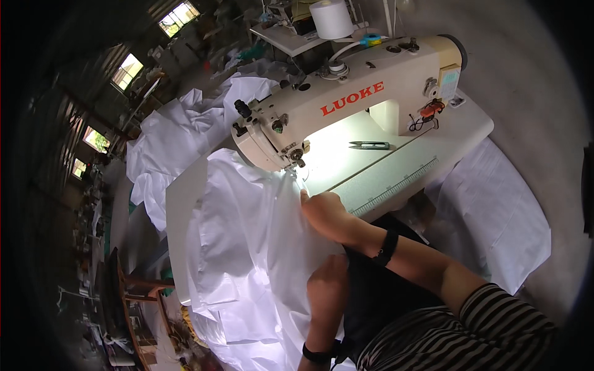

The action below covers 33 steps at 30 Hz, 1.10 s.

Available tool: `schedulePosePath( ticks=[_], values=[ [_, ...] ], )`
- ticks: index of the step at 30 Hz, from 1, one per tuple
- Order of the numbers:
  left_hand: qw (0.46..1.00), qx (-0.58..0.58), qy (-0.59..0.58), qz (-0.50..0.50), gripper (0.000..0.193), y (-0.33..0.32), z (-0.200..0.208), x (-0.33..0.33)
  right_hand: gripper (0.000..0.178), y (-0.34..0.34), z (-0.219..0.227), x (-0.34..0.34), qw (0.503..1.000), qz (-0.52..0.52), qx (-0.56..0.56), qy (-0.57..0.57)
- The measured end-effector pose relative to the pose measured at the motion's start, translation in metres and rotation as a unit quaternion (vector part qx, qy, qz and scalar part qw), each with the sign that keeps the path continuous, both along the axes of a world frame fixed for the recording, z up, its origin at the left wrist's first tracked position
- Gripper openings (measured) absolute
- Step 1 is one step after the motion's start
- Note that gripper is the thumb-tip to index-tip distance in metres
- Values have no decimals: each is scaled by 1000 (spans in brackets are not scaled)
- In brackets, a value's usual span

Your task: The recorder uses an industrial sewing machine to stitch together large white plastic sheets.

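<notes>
A large sheet of thin white fabric spreads over the left part of the sewing table and drapes toward me. Its right edge runs up to the needle area of a cream sewing machine. Close in front of the presser foot, my right hand pinches the fabric's edge, index finger pointing at the needle; its other fingers are curled and partly hidden. Nearer to me, my left hand is closed on the same fabric by my lap, its fingertips out of sight.
Thread snips lie on the lit machine bed, right of the needle. A printed ruler scale runs along the table's near edge. More white fabric is heaped beyond the table, and another piece hangs at right. A white thread cone stands behind.
</notes>
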<state>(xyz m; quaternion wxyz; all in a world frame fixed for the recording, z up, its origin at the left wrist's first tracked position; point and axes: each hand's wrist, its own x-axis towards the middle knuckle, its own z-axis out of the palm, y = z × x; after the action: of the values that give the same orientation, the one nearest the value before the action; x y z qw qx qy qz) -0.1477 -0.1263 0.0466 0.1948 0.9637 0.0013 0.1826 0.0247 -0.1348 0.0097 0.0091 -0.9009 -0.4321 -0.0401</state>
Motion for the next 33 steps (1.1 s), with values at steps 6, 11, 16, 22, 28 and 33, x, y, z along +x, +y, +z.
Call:
schedulePosePath(
  ticks=[6, 11, 16, 22, 28, 33],
  values=[
    [928, -214, -19, -305, 39, -72, -56, -64, 57, -78, -3, -56, 969, 8, 209, 134],
    [948, -211, -2, -240, 37, -64, -82, -61, 57, -101, -10, -70, 940, 17, 275, 200],
    [963, -201, 6, -178, 35, -58, -86, -57, 57, -101, -5, -68, 936, 32, 251, 244],
    [980, -174, 26, -94, 32, -22, -82, -60, 62, -86, -7, -67, 948, 50, 236, 206],
    [989, -134, 54, -9, 30, 29, -67, -69, 63, -39, 1, -38, 981, -10, 110, 160],
    [987, -114, 81, 78, 28, 69, -54, -83, 67, -13, 9, -5, 993, -24, 28, 110]
  ],
)
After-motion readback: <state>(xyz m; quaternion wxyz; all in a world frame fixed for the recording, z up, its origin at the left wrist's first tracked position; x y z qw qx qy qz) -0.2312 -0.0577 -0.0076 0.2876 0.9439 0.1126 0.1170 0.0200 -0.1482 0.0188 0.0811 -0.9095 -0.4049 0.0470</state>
